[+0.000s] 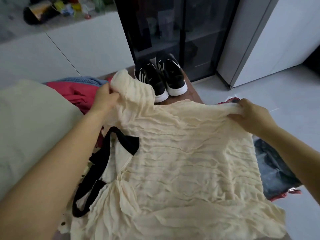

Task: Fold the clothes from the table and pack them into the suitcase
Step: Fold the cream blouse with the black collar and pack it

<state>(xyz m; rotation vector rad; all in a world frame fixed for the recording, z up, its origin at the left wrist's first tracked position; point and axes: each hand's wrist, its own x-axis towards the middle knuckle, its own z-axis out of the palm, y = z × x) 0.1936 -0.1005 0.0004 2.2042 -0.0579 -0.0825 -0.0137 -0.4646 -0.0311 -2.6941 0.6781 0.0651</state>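
Note:
A crinkled cream garment (187, 158) is spread out wide in front of me, covering most of the table. My left hand (105, 98) grips its far left corner, bunched up near the shoes. My right hand (251, 113) pinches its far right edge and stretches it sideways. A black strap or tie (102, 163) lies over the garment's left side. To the right, below the cloth, the suitcase's red rim (284, 194) shows, with a folded dark denim piece (273, 168) inside; most of the suitcase is hidden.
A pale green cloth (29, 129), a red garment (76, 92) and a blue knit (81, 80) are piled at the left. Black sneakers with white soles (162, 80) stand at the table's far end. Behind are a dark glass cabinet (174, 33) and a white counter (58, 47).

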